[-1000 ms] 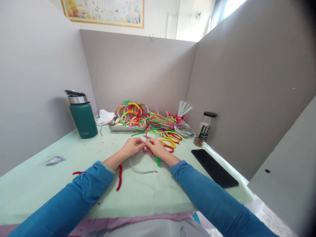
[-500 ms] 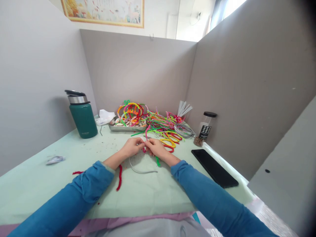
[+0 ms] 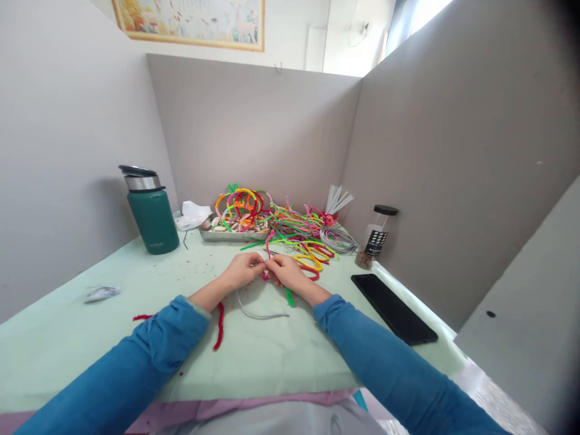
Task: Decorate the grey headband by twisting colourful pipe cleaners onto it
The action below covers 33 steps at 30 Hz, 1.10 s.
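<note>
My left hand (image 3: 243,270) and my right hand (image 3: 286,270) meet low over the middle of the table, fingertips almost touching. Between them a pink pipe cleaner (image 3: 268,243) stands up, with a short pink bit below. My right thumb and fingers pinch it. My left fingers are closed on a thin grey wire, whose curved length (image 3: 258,315) appears to run from under that hand toward the right. How wire and pipe cleaner join is hidden by the fingers. A green pipe cleaner piece (image 3: 289,296) pokes out below my right hand; a red piece (image 3: 220,326) lies beside my left wrist.
Behind my hands are a metal tray (image 3: 233,236) of shells and bent pipe-cleaner shapes, a heap of coloured pipe cleaners (image 3: 299,222) and a grey wire coil (image 3: 339,240). A green bottle (image 3: 154,220) stands left; a jar (image 3: 375,238) and black phone (image 3: 393,308) are right.
Both hands keep the same place and grip. Only a very slight shift shows at the fingertips and the pink pipe cleaner.
</note>
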Motion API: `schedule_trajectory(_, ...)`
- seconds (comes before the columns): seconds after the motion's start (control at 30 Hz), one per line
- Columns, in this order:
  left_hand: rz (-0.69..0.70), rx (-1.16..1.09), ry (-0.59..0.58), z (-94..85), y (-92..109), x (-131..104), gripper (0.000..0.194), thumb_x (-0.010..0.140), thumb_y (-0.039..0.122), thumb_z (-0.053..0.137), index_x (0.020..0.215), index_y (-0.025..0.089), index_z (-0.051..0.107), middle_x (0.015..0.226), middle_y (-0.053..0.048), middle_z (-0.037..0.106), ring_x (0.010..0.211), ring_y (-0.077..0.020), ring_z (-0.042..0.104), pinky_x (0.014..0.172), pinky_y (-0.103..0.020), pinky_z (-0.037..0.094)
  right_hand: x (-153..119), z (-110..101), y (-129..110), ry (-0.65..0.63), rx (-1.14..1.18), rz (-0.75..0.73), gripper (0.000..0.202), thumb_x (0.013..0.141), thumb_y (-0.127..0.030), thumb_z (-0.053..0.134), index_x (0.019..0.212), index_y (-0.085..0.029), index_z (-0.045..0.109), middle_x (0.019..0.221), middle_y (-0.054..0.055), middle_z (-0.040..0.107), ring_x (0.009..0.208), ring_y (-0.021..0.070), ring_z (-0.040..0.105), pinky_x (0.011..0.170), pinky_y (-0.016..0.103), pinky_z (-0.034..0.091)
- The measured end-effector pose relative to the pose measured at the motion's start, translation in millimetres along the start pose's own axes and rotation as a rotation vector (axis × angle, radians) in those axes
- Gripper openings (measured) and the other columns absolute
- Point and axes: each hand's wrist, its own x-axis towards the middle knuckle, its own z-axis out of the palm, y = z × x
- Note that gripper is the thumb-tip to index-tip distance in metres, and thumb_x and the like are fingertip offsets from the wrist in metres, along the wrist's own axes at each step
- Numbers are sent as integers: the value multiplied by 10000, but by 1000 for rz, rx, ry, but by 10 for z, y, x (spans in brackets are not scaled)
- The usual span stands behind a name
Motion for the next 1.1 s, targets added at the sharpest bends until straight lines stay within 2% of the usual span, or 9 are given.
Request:
schedule_trajectory(0.2, -13, 2, 5, 3, 5, -1, 271, 712, 372, 456, 742, 154, 614, 602, 8, 599, 460, -90, 458, 446, -183, 352, 9, 6, 8, 8, -12, 0, 255, 854, -331, 431, 734, -139, 548, 571, -12, 575, 403, 44, 475, 381, 135, 333)
schedule_trajectory(1.1, 17, 5, 0, 4, -24, 3, 268, 735, 365, 444, 758, 160, 614, 599, 13, 595, 456, -88, 454, 452, -187, 341, -15, 0, -49, 5, 13, 27, 242, 842, -341, 456, 732, -145, 546, 524, -26, 549, 388, 48, 462, 375, 144, 331)
